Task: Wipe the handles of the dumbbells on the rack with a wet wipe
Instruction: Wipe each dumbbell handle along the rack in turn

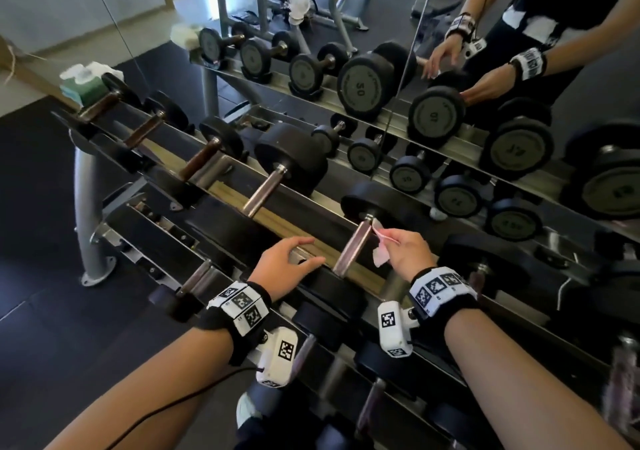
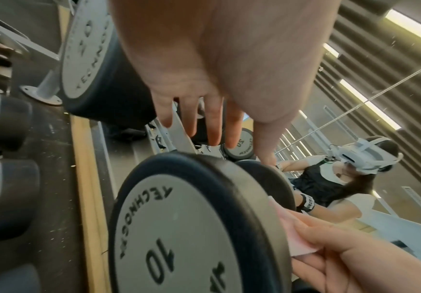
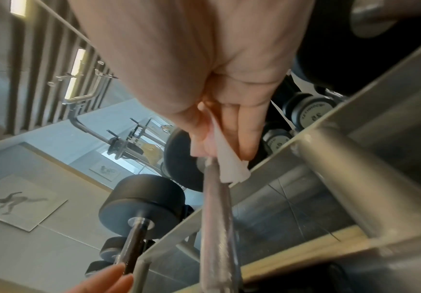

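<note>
On the rack (image 1: 277, 217), right hand (image 1: 410, 252) pinches wet wipe (image 1: 381, 255) beside handle (image 1: 355, 247).

A tiered metal rack (image 1: 221, 172) carries black dumbbells (image 1: 294, 159) in rows.

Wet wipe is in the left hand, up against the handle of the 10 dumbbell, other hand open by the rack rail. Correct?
Wrong hand. The head view shows the right hand pinching the wet wipe beside the handle of the 10 dumbbell. The left hand is the open one, by the rack rail. The rest stands.
</note>
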### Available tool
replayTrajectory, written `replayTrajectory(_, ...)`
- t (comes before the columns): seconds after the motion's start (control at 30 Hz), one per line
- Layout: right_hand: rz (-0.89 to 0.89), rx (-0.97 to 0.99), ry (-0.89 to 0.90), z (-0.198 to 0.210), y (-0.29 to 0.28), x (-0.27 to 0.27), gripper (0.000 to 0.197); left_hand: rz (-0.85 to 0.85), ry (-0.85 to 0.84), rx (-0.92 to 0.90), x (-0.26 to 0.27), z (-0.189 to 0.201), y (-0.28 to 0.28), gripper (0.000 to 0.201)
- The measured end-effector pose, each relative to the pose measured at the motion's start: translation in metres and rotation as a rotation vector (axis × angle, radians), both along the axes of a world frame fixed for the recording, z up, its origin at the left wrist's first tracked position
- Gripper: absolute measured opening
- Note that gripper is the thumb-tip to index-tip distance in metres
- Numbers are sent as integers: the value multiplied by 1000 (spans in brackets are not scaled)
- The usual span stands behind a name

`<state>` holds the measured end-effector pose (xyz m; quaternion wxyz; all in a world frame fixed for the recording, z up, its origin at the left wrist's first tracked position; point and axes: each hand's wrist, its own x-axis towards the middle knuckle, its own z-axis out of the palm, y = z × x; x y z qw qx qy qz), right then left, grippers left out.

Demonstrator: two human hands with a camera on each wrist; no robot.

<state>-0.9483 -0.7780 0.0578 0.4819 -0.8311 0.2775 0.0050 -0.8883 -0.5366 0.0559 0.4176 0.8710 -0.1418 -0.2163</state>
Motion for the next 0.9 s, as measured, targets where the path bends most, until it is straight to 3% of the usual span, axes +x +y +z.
replayTrajectory(0.13, 2, 83, 26, -14, 0, 2, 32, 24, 109, 42, -6, -13, -1, 66)
replayTrajectory(0.43, -121, 296, 1, -26, 27, 7, 32, 11, 186, 58, 4, -25, 0, 64)
replayTrajectory(0.57, 73, 215, 62, -33, 35, -16, 35, 63, 193, 21, 1, -34, 2, 59)
replayTrajectory(0.7, 184, 300, 107, -33, 33, -27, 32, 59, 201, 2, 3, -36, 2, 56)
replayTrajectory(0.8, 31, 383, 65, -26, 24, -19, 25, 50, 198, 5, 4, -33, 1, 56)
replayTrajectory(0.9, -159, 295, -20, -25, 15, -4, 30, 45, 207, 3, 4, -32, 2, 57)
